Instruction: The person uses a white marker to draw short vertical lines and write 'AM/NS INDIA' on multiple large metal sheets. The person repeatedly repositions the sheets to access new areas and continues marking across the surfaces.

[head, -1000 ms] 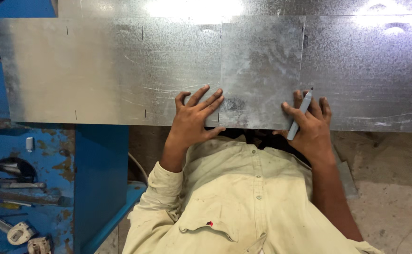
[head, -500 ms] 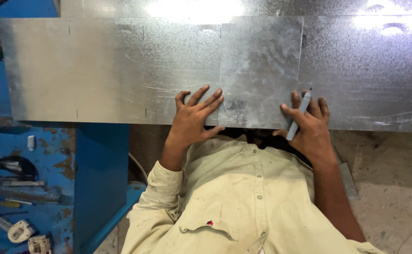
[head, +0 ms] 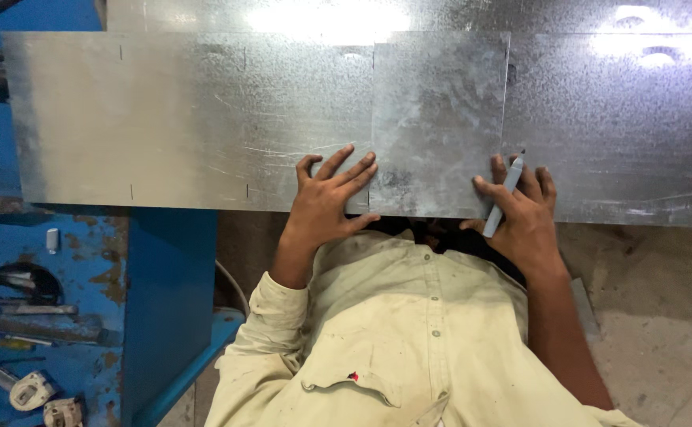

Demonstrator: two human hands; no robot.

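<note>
A long galvanized metal sheet (head: 188,119) lies across the workbench in front of me. On top of it rests a smaller square metal piece (head: 439,119). My left hand (head: 328,202) presses flat with fingers spread on the sheet, at the smaller piece's lower left corner. My right hand (head: 522,215) sits at the piece's lower right corner and grips a grey marker pen (head: 504,194), tip pointing up along the piece's right edge. Small marks show along the long sheet's edges.
A blue metal bench frame (head: 164,300) stands at the left, with a shelf holding hand tools (head: 14,277) and a tape measure (head: 34,391). More sheet metal (head: 639,119) extends to the right. Concrete floor (head: 654,316) shows lower right.
Both hands stay nearly in place on the sheet; my right hand with the marker has edged slightly toward the smaller piece's right edge.
</note>
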